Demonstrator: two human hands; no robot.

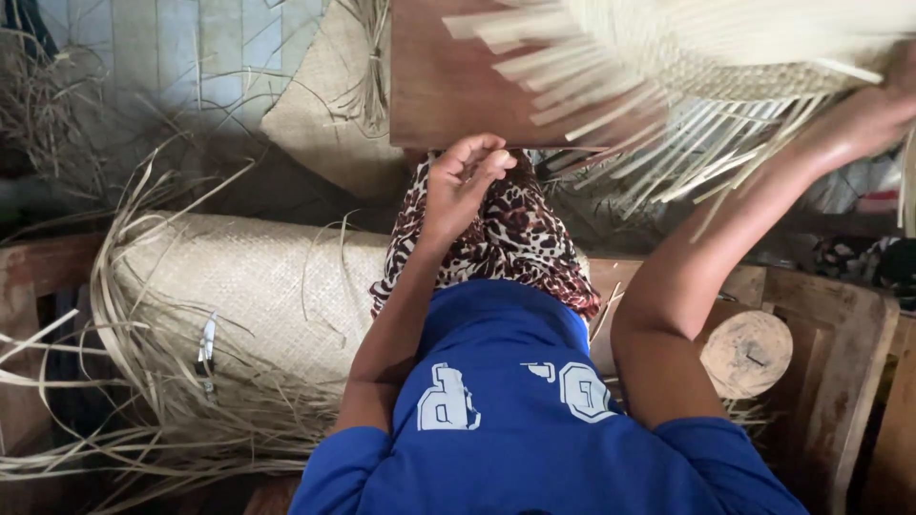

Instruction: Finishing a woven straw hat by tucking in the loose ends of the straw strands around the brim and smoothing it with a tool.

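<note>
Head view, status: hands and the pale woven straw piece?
Left hand curled, empty. Right hand on pale woven straw piece, grip hidden. Nothing between them.

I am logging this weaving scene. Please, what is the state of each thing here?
Woven piece: unfinished, loose strips hang from its edge.
Right hand: holds the woven piece up.
Left hand: loosely curled, holds nothing visible.
Mat: rolled, lying down, edge frayed.
Wooden board: lies flat.

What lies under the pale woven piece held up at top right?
Under the woven piece shows a brown wooden board and, lower, dark clutter. The right hand grips its edge. Whatever is directly beneath the weave is covered.
</note>
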